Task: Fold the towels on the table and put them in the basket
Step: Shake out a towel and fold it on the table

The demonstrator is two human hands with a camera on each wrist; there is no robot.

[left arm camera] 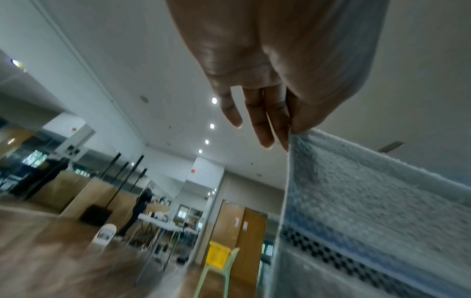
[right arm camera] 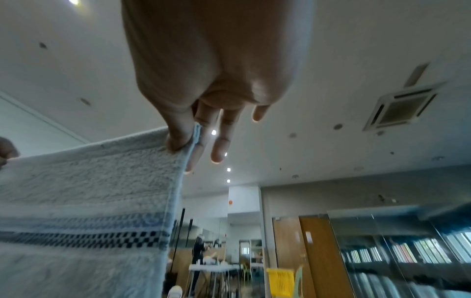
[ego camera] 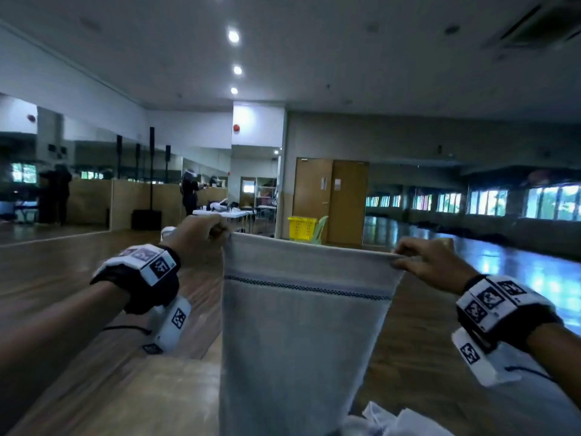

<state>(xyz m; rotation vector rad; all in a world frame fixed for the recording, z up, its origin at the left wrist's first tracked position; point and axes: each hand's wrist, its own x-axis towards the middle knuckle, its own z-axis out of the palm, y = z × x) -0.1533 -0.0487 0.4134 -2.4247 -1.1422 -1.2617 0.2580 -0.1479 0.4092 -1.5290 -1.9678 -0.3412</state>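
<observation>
A pale grey towel [ego camera: 292, 335] with a dark checked stripe hangs in the air in front of me, stretched by its top edge. My left hand [ego camera: 217, 232] pinches its top left corner between thumb and forefinger, the other fingers [left arm camera: 257, 125] loose. My right hand [ego camera: 401, 259] pinches the top right corner the same way. The wrist views show the towel [left arm camera: 356, 201] hanging from the left thumb and the towel [right arm camera: 89, 191] under the right thumb. A crumpled white towel [ego camera: 393, 420] lies low at the bottom. A yellow basket [ego camera: 301, 228] stands far off on a green chair.
A wooden table [ego camera: 141, 398] lies below my arms. Wooden floor stretches ahead to brown double doors [ego camera: 331, 199]. A person [ego camera: 189, 191] stands by a white folding table [ego camera: 224, 212] in the distance. Mirrors line the left wall, windows the right.
</observation>
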